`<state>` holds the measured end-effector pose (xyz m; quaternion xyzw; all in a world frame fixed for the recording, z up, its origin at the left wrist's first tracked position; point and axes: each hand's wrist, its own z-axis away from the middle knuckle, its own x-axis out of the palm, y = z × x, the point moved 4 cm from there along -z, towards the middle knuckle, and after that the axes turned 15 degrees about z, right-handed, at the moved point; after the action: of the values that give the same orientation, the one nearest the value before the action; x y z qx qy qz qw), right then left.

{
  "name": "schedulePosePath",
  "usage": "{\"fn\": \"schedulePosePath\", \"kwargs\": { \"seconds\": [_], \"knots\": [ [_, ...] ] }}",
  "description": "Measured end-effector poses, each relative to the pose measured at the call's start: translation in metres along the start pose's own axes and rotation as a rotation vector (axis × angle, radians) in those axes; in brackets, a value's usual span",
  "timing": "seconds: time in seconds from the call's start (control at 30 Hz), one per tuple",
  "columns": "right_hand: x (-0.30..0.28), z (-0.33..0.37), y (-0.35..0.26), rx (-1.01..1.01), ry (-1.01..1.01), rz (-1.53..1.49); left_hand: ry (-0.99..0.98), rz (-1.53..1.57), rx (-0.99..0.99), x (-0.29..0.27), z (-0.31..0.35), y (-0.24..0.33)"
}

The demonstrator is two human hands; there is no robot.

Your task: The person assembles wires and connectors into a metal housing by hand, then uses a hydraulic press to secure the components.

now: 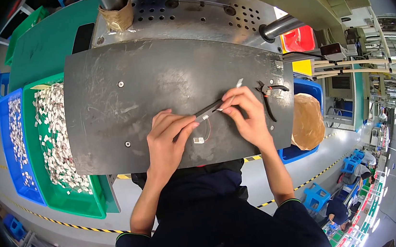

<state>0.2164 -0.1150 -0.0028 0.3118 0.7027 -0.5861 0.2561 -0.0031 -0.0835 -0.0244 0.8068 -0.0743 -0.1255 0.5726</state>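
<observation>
Over the middle of the dark work plate (158,65), my left hand (165,139) pinches the near end of a slim dark grey bar (208,107) that slants up toward my right hand (246,113). Those right fingers are closed around the bar's other end and a thin piece with a white tip (239,83) that sticks out above them; its kind is unclear. Just below the bar, a small white connector (205,117) sits close to my left fingertips. A thin wire loops from there down to another white connector (200,140) on the plate.
Black-handled pliers (267,98) lie on the plate to the right. A green tray (97,201) and a blue tray (36,196) with many small white parts stand left. At right, a blue bin (317,87) holds brown paper (306,121). Metal posts (280,27) rise behind.
</observation>
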Motion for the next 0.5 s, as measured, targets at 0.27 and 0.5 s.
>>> {"fn": "schedulePosePath", "kwargs": {
  "seconds": [0.27,0.5],
  "knots": [
    [0.019,0.007,0.000,0.017,0.074,-0.033,0.000,0.014,-0.037,0.000,0.001,-0.001],
    [0.006,0.008,-0.005,0.067,-0.029,0.105,0.019,0.019,-0.033,-0.003,0.004,-0.003]
  ]
}}
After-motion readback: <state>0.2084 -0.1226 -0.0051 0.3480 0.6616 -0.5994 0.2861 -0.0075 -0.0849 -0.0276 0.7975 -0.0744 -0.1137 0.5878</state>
